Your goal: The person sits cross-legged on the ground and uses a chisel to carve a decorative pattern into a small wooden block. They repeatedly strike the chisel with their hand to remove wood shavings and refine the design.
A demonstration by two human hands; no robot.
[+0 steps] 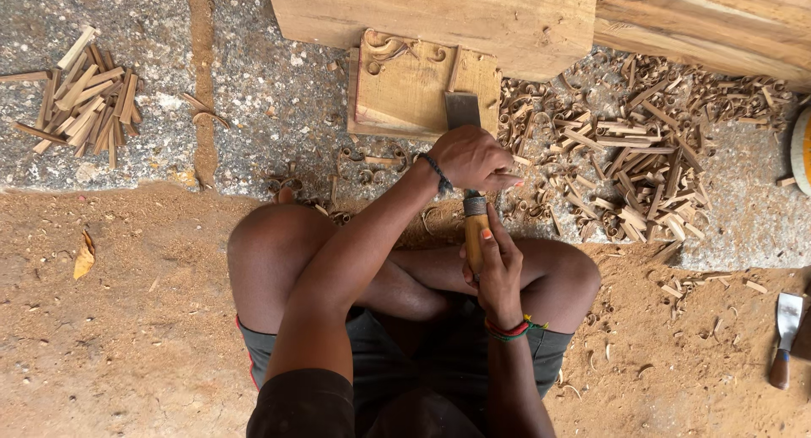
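Crossed bare legs (pixel 279 261) of the seated person are seen closest, on sandy ground. A wide flat steel chisel with a wooden handle (pixel 473 210) is held by both hands: the right hand (pixel 498 273) is wrapped shut around the handle, and the left hand (pixel 475 157) is clenched over the shank just above. The blade is pressed onto a small square wooden block (pixel 414 87) lying on the concrete floor (pixel 279 92). Curled wood shavings (pixel 634 159) are heaped just beside the block.
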